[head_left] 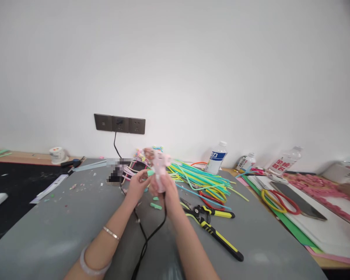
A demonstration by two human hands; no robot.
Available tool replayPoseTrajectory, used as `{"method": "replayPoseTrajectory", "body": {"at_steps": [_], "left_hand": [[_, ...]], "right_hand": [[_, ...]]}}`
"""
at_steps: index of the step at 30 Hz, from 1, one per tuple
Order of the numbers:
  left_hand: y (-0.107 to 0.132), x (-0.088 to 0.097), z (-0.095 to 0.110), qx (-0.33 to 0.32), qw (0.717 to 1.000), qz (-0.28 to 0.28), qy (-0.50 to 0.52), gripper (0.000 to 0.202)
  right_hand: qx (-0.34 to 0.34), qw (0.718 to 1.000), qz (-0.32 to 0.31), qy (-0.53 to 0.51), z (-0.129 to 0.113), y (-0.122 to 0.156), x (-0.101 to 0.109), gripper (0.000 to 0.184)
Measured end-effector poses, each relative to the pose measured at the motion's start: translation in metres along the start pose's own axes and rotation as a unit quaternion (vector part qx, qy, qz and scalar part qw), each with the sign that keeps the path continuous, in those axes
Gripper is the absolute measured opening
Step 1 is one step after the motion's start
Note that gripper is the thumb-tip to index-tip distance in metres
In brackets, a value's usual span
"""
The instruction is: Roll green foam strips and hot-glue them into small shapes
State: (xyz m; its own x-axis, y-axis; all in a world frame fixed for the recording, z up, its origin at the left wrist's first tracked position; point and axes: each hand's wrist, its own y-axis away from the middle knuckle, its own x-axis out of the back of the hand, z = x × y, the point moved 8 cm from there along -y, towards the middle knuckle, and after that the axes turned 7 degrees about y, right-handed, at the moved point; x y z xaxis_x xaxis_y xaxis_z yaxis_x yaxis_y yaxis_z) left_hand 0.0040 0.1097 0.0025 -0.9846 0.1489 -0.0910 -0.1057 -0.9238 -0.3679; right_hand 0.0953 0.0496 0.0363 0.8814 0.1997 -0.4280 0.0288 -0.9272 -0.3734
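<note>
Upright in my right hand [169, 192] is a pale pink glue gun [161, 161], blurred by motion, its black cord running down toward me. My left hand [137, 186] is beside it with its fingers pinched on a mint-green piece [150, 172]. Just below the hands, small mint-green pieces [155, 205] lie on the grey mat [105, 233]. Wire strippers [205, 217] with yellow-black handles lie spread to the right of my right hand.
Behind the strippers lies a pile of coloured pipe cleaners [201, 179], with a white bottle [216, 158] beyond it. At right, scissors [275, 200] and a dark phone [299, 200] rest on paper sheets. Wall sockets [120, 124] feed a black cord. A white cup-like container [58, 155] stands left.
</note>
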Motion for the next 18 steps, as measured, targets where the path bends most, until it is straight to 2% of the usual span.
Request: {"method": "replayPoseTrajectory", "body": {"at_steps": [3, 6, 10, 15, 18], "left_hand": [[0.002, -0.003, 0.001, 0.027, 0.999, -0.016, -0.005, 0.037], [0.005, -0.005, 0.002, 0.043, 0.999, -0.021, -0.012, 0.039], [0.005, -0.005, 0.001, 0.04, 0.999, -0.023, -0.018, 0.039], [0.004, -0.003, -0.001, 0.026, 0.999, -0.024, -0.023, 0.037], [0.004, -0.003, -0.001, 0.019, 0.999, -0.02, -0.03, 0.036]], "right_hand": [[-0.022, 0.999, 0.016, 0.018, -0.012, 0.017, 0.049, 0.035], [-0.074, 0.996, 0.026, 0.039, -0.01, 0.037, 0.074, 0.04], [-0.109, 0.992, 0.018, 0.06, -0.004, 0.051, 0.075, 0.04], [-0.122, 0.99, -0.037, 0.066, 0.007, 0.053, 0.063, 0.038], [-0.119, 0.989, -0.038, 0.074, 0.009, 0.052, 0.064, 0.037]]}}
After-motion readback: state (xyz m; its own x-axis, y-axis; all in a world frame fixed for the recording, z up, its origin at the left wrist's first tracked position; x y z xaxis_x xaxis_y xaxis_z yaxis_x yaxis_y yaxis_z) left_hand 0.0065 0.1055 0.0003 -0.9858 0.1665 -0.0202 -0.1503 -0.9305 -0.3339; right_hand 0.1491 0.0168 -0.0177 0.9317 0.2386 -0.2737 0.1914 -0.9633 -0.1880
